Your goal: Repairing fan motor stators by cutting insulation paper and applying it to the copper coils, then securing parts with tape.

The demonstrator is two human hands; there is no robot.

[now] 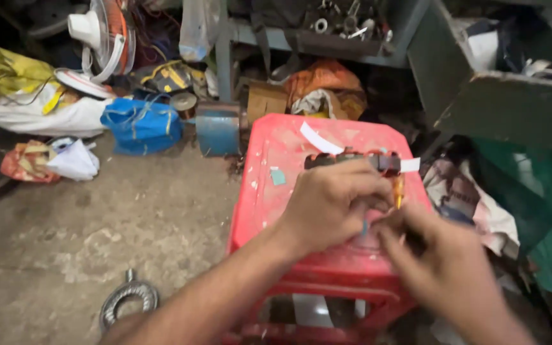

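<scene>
A person's left hand and right hand meet over a paint-flecked red plastic stool on a stained concrete floor. The left hand curls closed, knuckles up; the blurred right hand pinches inward, and a slim orange-handled tool pokes up between them. Which hand grips it cannot be told. A dark elongated metal part lies on the stool just beyond the fingers, beside white paper strips. A metal eye-bolt ring rests on the floor.

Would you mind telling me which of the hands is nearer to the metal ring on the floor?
Left. The left hand is over the red stool, closer to the metal ring; the right hand is farther off, over the stool's right edge.
</scene>
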